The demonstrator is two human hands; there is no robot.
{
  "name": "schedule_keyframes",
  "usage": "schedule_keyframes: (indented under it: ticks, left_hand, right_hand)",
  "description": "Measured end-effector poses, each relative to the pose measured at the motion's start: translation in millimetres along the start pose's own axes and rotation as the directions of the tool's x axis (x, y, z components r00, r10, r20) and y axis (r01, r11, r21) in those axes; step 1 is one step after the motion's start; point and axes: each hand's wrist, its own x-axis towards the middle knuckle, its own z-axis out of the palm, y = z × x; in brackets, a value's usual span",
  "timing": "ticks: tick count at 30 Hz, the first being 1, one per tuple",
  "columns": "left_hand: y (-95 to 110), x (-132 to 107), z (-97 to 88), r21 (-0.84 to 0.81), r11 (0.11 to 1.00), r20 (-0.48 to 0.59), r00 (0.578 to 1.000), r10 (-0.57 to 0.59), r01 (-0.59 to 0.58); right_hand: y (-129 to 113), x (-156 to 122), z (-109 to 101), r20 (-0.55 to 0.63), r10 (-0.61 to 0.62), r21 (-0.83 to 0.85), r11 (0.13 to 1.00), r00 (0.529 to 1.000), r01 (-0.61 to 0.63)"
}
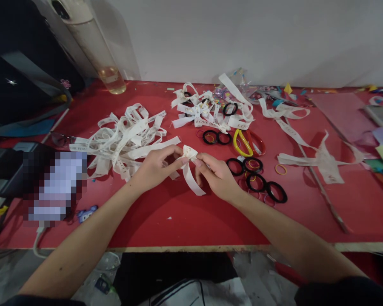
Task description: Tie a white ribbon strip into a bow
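With left hand and right hand, we pinched a folded white fabric ribbon just right of a tangled white-ribbon heap, presumably so the folds held; soft-looking black rings lay farther right of the heap, seemingly within reach.

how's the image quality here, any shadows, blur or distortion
In the head view, the phone screen is pixelated; in the head view, a soft shadow falls on the wall beside the bottle, whose lean may be partly lens distortion; in the head view, print on the ribbon in the left hand and right hand is too soft to read.
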Motion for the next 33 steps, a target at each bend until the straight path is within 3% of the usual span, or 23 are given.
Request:
schedule_keyframes:
  ticks: [9, 17, 33]
  left_hand:
    - [-0.5, -1.6, 1.9, -0.048, 0.999, 0.032, 0.999, -0.019, 0.021]
    - [-0.7, -1.1, 1.7, 0.061, 0.998, 0.032, 0.999, 0.030, -0.032]
    - [2.7, -1.5, 1.7, 0.070, 0.997, 0.077, 0.997, 0.024, -0.030]
  right_hand:
    - [2.5, 0.3, -0.1, -0.016, -0.009, -0.100, 0.995, 1.000, 0.007]
    - [3.8, 1.0, -0.8, -0.017, -0.025, -0.167, 0.986, 1.000, 0.021]
    - [5.4, 0.8, -2.2, -0.031, -0.060, -0.262, 0.964, 0.998, 0.050]
